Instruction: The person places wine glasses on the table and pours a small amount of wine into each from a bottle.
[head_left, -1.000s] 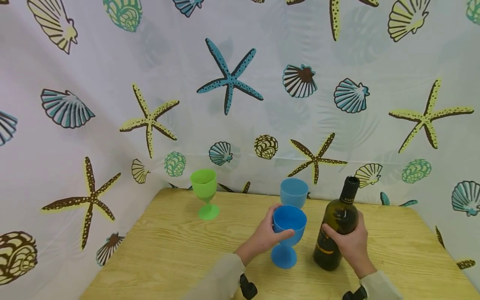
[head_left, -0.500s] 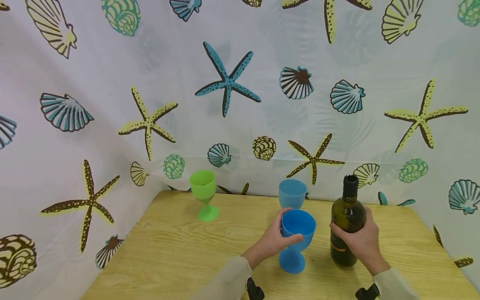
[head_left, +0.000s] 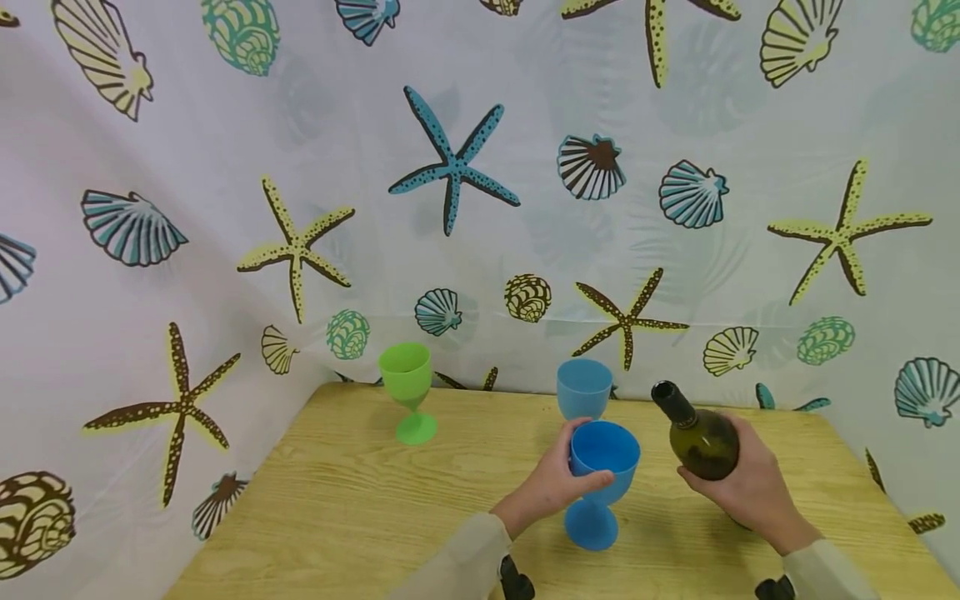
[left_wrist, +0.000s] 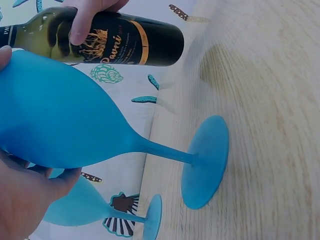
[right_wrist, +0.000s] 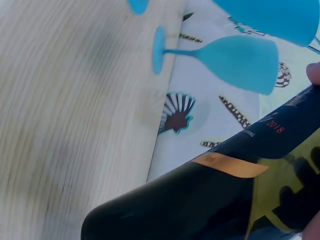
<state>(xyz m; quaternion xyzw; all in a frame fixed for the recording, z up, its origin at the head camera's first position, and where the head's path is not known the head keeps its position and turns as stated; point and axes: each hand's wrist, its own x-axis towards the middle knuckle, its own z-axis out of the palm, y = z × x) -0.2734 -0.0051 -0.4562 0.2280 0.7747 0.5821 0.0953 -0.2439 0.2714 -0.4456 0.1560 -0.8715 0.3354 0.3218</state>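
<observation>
Wine bottle: right hand gripped it tilted; leftward, left hand clasped blue goblet; apparent pouring approach wanted more tipping.

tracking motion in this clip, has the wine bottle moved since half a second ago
Yes: the wine bottle has tipped, its mouth shifting leftward and down against the nearby yellow scallop on the backdrop.
</observation>
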